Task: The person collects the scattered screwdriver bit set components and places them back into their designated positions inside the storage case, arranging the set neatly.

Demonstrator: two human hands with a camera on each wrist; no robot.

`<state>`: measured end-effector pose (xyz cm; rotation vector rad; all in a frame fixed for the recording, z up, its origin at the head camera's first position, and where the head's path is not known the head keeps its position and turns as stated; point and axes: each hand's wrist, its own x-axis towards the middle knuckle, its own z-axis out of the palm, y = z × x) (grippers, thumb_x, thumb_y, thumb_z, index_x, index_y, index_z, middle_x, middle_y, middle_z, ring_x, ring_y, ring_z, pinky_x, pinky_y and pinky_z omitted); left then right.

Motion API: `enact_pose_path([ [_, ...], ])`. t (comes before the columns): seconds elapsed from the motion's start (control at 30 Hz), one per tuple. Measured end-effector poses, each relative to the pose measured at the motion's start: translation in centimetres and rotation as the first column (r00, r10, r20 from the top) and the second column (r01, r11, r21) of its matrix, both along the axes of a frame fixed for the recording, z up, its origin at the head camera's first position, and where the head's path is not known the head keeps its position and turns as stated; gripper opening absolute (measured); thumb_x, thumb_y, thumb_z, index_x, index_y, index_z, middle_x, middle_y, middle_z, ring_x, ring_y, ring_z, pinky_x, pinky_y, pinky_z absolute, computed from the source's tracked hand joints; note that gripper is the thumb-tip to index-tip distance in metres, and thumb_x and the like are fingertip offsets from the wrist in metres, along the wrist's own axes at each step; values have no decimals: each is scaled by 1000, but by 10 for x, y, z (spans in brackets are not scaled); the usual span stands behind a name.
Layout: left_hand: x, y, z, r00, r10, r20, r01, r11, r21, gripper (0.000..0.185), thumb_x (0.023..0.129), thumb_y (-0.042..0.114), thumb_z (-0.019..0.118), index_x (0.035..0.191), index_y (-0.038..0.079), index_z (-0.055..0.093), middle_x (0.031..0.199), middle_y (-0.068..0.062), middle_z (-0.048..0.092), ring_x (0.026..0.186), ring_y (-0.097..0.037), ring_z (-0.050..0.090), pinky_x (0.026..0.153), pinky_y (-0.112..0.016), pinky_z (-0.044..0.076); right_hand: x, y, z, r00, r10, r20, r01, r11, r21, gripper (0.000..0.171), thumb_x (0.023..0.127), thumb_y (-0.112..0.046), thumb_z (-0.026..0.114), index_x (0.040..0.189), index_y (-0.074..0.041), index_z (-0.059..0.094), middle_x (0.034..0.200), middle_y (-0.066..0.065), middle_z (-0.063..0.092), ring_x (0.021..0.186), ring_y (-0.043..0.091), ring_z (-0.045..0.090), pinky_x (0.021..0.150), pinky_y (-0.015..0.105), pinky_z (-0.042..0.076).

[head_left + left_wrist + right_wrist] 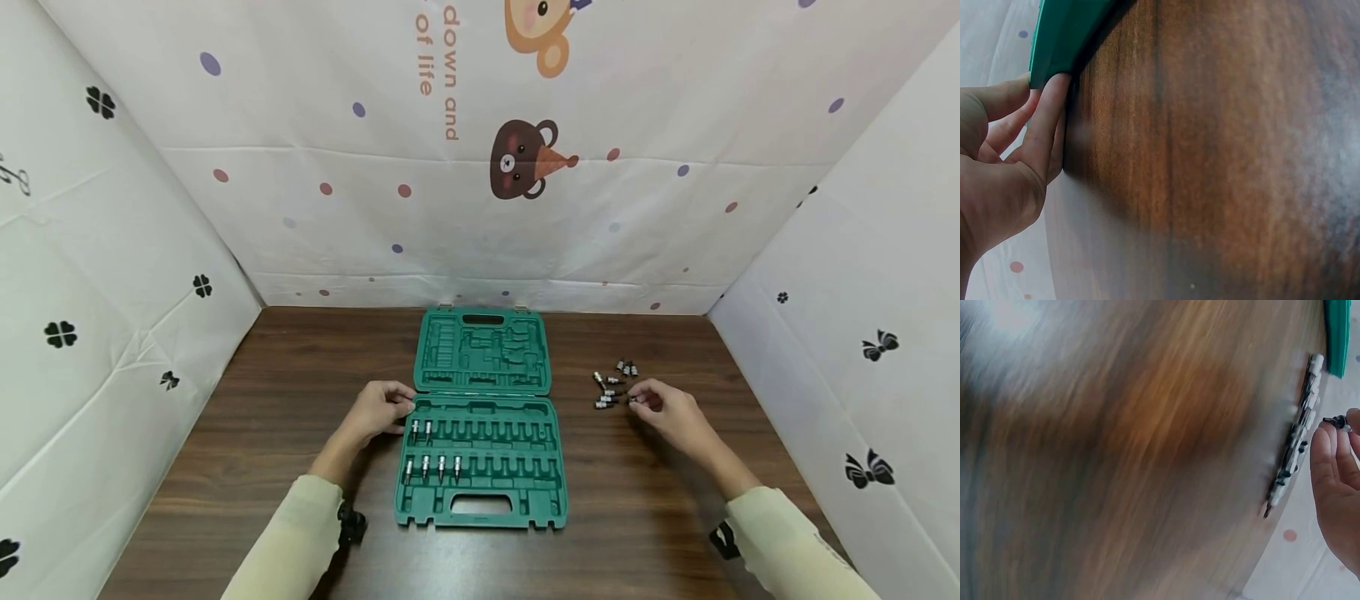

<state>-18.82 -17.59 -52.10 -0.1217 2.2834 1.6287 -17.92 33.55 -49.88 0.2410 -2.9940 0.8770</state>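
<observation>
- Loose metal socket bits [613,385] lie at three o'clock of the open green plastic tool case [482,454].
- Left hand [377,410]: straight fingers [1041,125] press the case's edge.
- Right hand [670,411]: fingertips pinch one small bit [1337,422].

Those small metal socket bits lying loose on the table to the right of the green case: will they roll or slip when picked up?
The small metal socket bits look cylindrical and lie on their sides on smooth wood, so they probably roll if nudged. Their shiny metal likely makes them slippery and dense for their size. The right hand already pinches one.
</observation>
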Motion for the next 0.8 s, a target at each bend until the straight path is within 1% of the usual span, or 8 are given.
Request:
enact_pose_path([
  [0.1, 0, 0, 1, 1000, -4, -1, 4, 1000, 2, 19, 102, 3, 62, 120, -1, 69, 108, -17, 63, 89, -22, 67, 72, -39, 65, 1, -7, 3, 1000, 16, 11, -16, 1000, -22, 13, 98, -15, 72, 110, -10, 70, 99, 3, 72, 92, 18, 67, 73, 28, 55],
  [0.23, 1, 1, 1, 1000, -3, -2, 3, 1000, 1, 19, 102, 3, 63, 119, -1, 70, 108, -17, 63, 89, -22, 67, 72, -39, 65, 2, -17, 5, 998, 50, 29, -48, 996, -69, 14, 98, -16, 73, 110, -10, 71, 98, 2, 73, 90, 14, 67, 73, 27, 55],
  [0.37, 1, 1, 2, 1000, 0, 0, 0, 1000, -1, 19, 102, 3, 63, 119, -1, 70, 108, -17, 63, 89, -23, 67, 71, -39, 65, 5, -29, 6, 994, 84, 73, -74, 989, -131, 15, 99, -18, 72, 112, -11, 70, 98, 0, 72, 90, 11, 66, 73, 25, 55],
  [0.47, 2, 1, 2, 1000, 1, -1, -1, 1000, -3, 19, 102, 3, 63, 119, -1, 70, 108, -17, 63, 89, -23, 67, 71, -39, 65, 7, -39, 8, 986, 136, 98, -113, 972, -207, 17, 100, -18, 71, 113, -8, 70, 98, 1, 72, 90, 10, 65, 73, 24, 55],
  [0.6, 3, 1, 3, 1000, 2, -6, -2, 1000, -4, 19, 102, 2, 62, 119, -1, 69, 108, -18, 63, 90, -23, 66, 71, -38, 65, 11, -54, 10, 969, 210, 128, -162, 936, -313, 20, 99, -16, 71, 114, -3, 69, 100, 5, 71, 91, 11, 66, 73, 24, 57],
  [0.73, 3, 1, 3, 1000, 3, -5, -3, 1000, -5, 19, 102, 2, 62, 119, -2, 69, 108, -18, 63, 89, -22, 66, 71, -38, 65, 13, -66, 10, 958, 245, 152, -175, 913, -368, 17, 99, -16, 72, 112, -6, 68, 102, 7, 71, 92, 14, 67, 75, 25, 59],
  [0.8, 3, 1, 3, 1000, 5, -5, -5, 1000, -4, 19, 102, 2, 63, 119, -1, 69, 107, -17, 63, 89, -22, 66, 71, -38, 65, 13, -73, 9, 954, 256, 155, -182, 908, -378, 15, 98, -17, 73, 110, -9, 68, 104, 7, 71, 93, 15, 68, 76, 25, 59],
])
